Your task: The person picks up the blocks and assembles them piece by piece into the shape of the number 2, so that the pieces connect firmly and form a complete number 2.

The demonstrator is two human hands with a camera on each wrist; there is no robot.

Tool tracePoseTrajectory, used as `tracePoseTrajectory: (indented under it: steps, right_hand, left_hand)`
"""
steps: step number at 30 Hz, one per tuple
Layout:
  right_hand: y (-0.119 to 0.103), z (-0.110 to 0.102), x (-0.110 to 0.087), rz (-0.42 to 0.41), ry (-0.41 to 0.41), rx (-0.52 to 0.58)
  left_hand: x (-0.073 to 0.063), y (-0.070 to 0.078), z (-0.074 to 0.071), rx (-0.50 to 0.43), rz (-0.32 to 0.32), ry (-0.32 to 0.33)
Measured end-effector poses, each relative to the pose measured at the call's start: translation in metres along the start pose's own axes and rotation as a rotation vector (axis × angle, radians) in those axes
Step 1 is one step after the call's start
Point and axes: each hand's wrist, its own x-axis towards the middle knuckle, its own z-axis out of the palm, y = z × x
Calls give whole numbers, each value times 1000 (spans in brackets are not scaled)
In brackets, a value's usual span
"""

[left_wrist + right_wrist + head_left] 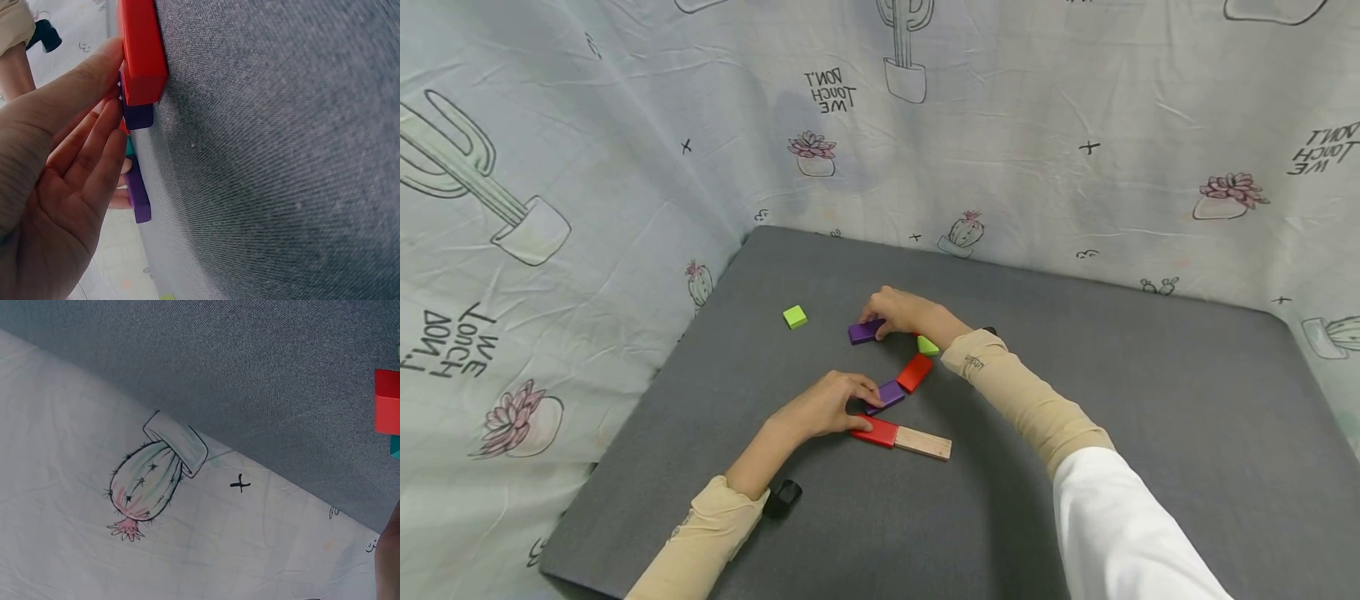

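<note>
My left hand [827, 404] rests its thumb on a red block [880, 432] and its fingertips on a purple block [889, 395]; both lie flat on the table. In the left wrist view its fingers are fairly straight beside the red block [142, 56]. Farther back, my right hand [910, 312] pinches another purple block [863, 332] between thumb and fingers. A plain wooden block [923, 443] meets the red one end to end. A second red block [915, 372] slants away from the near purple block. The right wrist view catches only the hand's edge.
Under the right wrist a lime green block [928, 346] is partly hidden, with a teal block [395, 446] and red block [387, 412] nearby. Another lime green block [795, 317] lies back left. Printed cloth [1022, 133] hangs behind the grey table [1150, 433].
</note>
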Motion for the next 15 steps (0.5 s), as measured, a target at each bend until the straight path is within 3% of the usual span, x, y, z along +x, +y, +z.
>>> tracePoseTrajectory:
  steps: [15]
  right_hand:
    - [2,-1,1,5,6,-5]
  left_hand:
    - [-1,-1,0,-7,1,8]
